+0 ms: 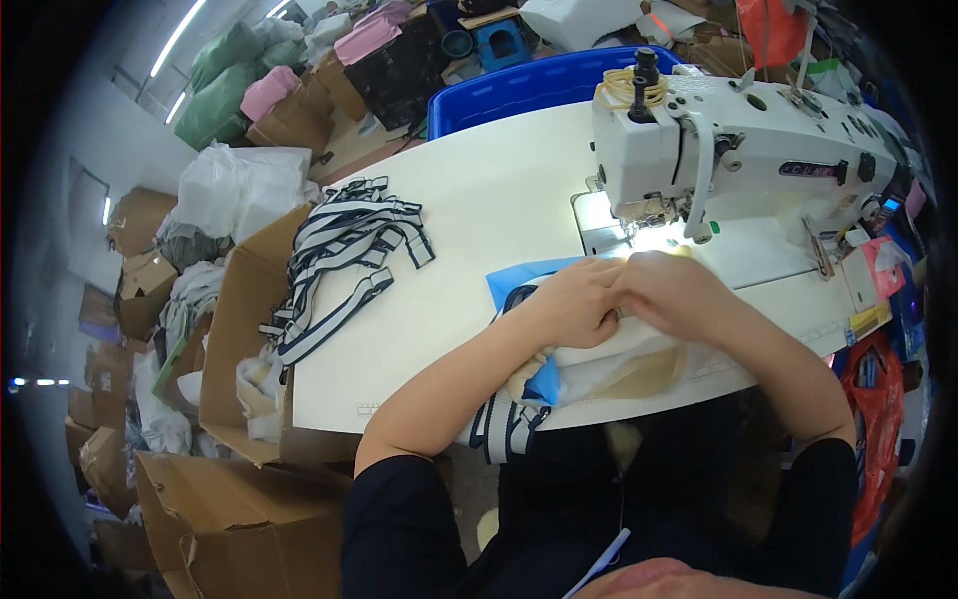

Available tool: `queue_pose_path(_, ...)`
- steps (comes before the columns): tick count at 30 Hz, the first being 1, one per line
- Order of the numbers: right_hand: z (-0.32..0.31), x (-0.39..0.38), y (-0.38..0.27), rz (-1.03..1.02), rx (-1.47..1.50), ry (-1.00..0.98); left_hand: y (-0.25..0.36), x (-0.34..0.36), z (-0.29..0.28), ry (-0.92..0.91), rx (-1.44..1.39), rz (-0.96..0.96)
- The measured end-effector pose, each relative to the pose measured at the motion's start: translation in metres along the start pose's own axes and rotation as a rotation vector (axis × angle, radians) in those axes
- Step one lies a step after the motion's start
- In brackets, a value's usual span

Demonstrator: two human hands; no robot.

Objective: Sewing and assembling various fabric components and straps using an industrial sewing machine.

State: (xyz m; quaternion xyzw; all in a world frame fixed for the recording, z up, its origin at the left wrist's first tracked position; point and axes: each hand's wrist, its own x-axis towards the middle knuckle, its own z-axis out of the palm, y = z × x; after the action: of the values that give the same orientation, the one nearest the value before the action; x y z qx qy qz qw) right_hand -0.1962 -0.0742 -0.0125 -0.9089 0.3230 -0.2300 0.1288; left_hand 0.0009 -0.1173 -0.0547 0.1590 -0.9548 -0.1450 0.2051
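My left hand (581, 299) is closed over a bundle of cloth in front of the sewing machine (718, 150), its fingers curled down. My right hand (667, 288) meets it there, bent at the wrist and slightly smeared; its fingertips are hidden. Blue fabric (509, 288) sticks out beyond my left hand. White and beige cloth (639, 377) spreads below both hands along the table's front edge. A navy-and-white striped strap (504, 431) hangs over that edge below my left forearm. The machine's lamp lights the needle area just past my hands.
A pile of striped straps (349, 240) lies at the left of the white table (479, 170). Cardboard boxes (244, 339) stand against its left side. A blue bin (529, 92) is behind it. A red plastic bag (874, 429) hangs at the right.
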Motion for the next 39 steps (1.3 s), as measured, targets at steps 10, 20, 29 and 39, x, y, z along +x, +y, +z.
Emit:
queue_pose_path(10, 0.004, -0.034, 0.047, 0.012, 0.014, -0.027, 0.007, -0.001, 0.002, 0.039, -0.156, -0.126)
queue_pose_path(20, 0.029, -0.024, 0.052, 0.205, 0.079, 0.213, -0.011, 0.009, 0.0, 0.174, -0.312, -0.47)
queue_pose_path(29, 0.029, -0.032, 0.07, 0.267, 0.16, 0.24, -0.007, 0.01, 0.005, 0.184, -0.097, -0.39)
queue_pose_path(39, 0.036, -0.031, 0.067, 0.189, 0.154, 0.303, -0.008, 0.01, 0.007, 0.226, -0.139, -0.462)
